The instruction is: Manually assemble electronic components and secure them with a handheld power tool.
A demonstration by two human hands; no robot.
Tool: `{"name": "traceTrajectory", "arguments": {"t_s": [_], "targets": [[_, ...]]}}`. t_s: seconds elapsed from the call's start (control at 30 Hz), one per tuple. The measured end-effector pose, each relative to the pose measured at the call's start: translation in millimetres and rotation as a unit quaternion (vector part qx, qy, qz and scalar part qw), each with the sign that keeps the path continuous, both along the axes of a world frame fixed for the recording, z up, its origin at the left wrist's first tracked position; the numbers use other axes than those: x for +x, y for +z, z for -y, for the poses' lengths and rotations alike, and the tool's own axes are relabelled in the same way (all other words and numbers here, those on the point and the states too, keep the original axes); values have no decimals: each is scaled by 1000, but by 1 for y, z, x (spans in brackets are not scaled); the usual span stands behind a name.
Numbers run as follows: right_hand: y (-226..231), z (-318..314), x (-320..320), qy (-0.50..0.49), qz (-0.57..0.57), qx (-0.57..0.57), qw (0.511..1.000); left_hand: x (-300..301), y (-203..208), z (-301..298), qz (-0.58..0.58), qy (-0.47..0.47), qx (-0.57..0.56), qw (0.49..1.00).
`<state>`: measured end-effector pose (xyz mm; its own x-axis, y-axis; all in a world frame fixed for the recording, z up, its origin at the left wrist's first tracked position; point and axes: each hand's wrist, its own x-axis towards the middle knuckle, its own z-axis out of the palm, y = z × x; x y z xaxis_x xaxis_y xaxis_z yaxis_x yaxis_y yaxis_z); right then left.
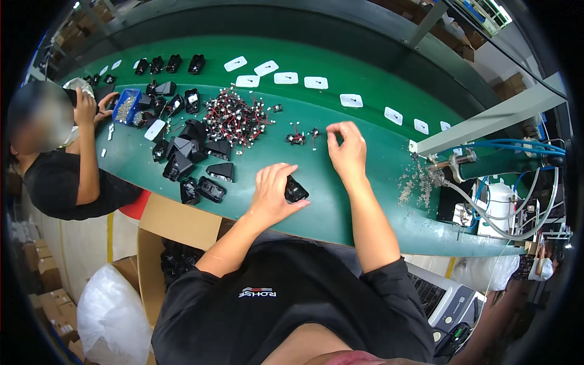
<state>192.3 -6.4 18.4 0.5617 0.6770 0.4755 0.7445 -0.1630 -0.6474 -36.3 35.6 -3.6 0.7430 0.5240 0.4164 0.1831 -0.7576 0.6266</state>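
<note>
The casing (296, 190), black and boxy, sits near the middle of the frame, low over the bench (322, 213). The left hand (271, 196) holds it, fingers curled along its upper left side and thumb stretched along its lower edge. Up and right of that, the right hand (348, 152) hangs with thumb and forefinger narrow, nearly meeting; whether anything is pinched there I cannot tell. Just left of those fingertips lies a small module (314, 132), with a wired pair (295, 139) beside it.

The casing looks like moulded plastic: probably light, stiff and a little slippery on its smooth faces. The outer side walls seem the best hold, leaving the hollow side clear. The modules should weigh next to nothing; their thin leads look soft and easily strained, so pinching the body seems safer than pulling a wire.

Further left, more casings (180, 149) crowd below a heap (234, 118) of red-and-black wired parts, while pale bits (417, 185) lie scattered at the right of the frame
</note>
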Motion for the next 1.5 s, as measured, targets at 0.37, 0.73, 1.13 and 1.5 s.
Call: {"name": "traceTrajectory", "arguments": {"t_s": [0.37, 0.73, 1.13, 1.5], "targets": [[-14, -6, -10, 86, 37, -26, 995, -5, -4, -1, -13, -6, 49, 999], [-22, 34, 9, 88, 51, -122, 987, -12, 7, 0, -22, -83, 11, 996], [20, 126, -34, -61, 28, -116, 991, 33, 7, 32, -50, -125, -10, 991], [5, 135, -31, -24, 67, -91, 993, 42, -6, 37, -37, -112, 3, 993]]}}
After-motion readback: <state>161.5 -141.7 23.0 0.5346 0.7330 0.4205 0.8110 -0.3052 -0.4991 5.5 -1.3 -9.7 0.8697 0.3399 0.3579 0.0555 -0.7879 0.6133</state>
